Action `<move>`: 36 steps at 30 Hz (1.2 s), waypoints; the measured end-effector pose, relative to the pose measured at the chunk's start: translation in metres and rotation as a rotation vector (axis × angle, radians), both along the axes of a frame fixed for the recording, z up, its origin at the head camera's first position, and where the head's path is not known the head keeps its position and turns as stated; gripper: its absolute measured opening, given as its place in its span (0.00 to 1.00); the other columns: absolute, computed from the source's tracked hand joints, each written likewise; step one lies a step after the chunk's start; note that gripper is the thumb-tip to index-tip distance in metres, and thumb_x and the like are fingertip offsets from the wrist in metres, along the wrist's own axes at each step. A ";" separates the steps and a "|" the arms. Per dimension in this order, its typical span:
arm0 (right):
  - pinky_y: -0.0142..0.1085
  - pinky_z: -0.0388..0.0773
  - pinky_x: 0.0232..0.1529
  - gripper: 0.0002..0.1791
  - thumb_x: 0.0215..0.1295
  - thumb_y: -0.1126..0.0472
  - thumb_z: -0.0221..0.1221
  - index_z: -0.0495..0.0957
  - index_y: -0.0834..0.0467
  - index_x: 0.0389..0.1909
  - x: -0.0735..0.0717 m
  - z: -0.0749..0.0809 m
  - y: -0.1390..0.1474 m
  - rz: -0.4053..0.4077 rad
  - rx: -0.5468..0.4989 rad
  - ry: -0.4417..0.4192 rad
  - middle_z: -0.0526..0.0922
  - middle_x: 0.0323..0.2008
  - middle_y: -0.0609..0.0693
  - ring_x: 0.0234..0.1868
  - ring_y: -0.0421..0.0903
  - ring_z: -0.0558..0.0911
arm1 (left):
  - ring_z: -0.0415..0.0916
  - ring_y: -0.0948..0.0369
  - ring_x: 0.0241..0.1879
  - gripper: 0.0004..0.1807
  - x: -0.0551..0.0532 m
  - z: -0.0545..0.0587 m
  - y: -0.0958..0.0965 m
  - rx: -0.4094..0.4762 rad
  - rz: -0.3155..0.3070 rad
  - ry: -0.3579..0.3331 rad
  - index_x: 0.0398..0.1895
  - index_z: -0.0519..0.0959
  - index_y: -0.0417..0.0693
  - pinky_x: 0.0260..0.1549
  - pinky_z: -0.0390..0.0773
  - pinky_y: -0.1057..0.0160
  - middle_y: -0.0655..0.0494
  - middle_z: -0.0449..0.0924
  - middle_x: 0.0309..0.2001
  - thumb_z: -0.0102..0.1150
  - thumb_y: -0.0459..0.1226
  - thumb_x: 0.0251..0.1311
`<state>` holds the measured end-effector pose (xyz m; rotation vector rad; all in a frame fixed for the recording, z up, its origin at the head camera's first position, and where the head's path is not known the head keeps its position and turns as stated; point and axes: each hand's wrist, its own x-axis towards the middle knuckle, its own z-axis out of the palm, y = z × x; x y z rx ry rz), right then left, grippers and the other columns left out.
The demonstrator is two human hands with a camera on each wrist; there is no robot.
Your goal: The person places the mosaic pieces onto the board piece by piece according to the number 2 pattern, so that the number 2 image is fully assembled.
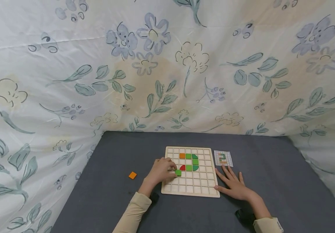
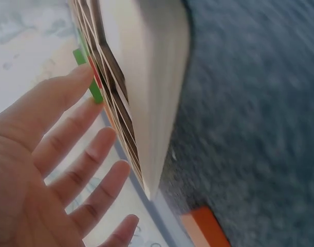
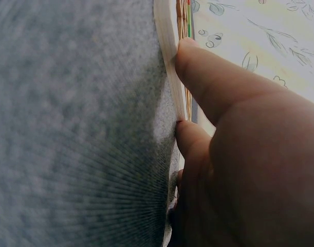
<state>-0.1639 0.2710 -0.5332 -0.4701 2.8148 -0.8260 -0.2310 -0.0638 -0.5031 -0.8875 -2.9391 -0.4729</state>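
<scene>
Between thumb and index finger, my left hand (image 1: 162, 170) pinches a green square tile (image 1: 178, 172) over the left part of a wooden grid board (image 1: 202, 191). In the left wrist view the same green tile (image 2: 96, 91) shows edge-on at the fingertips, the other fingers spread. On the board lie an orange tile (image 1: 182, 155), several green tiles and a red rounded tile (image 1: 182, 167), together forming a bent row. My right hand (image 1: 234, 186) lies with fingers spread at the board's right edge, its thumb touching the rim.
A small pattern card (image 1: 227, 158) lies right of the board, just beyond the right fingertips. One loose orange tile (image 1: 132, 175) sits on the dark table (image 1: 103, 200) to the left. Floral cloth (image 1: 190, 106) hangs behind and along both sides.
</scene>
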 end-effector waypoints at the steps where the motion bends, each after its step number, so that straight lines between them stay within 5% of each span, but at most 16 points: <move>1: 0.70 0.21 0.56 0.40 0.62 0.41 0.54 0.53 0.53 0.71 0.000 -0.001 0.000 0.004 -0.010 0.007 0.41 0.72 0.63 0.70 0.66 0.36 | 0.69 0.61 0.39 0.12 0.000 0.000 0.002 0.000 -0.002 -0.002 0.35 0.84 0.64 0.47 0.68 0.48 0.64 0.77 0.39 0.66 0.53 0.48; 36: 0.67 0.20 0.58 0.43 0.59 0.34 0.51 0.51 0.47 0.72 -0.014 -0.010 0.006 -0.016 0.030 -0.032 0.40 0.73 0.59 0.72 0.61 0.34 | 0.69 0.60 0.40 0.13 -0.002 0.003 0.021 -0.053 0.015 0.007 0.37 0.83 0.64 0.50 0.67 0.47 0.63 0.76 0.39 0.67 0.53 0.47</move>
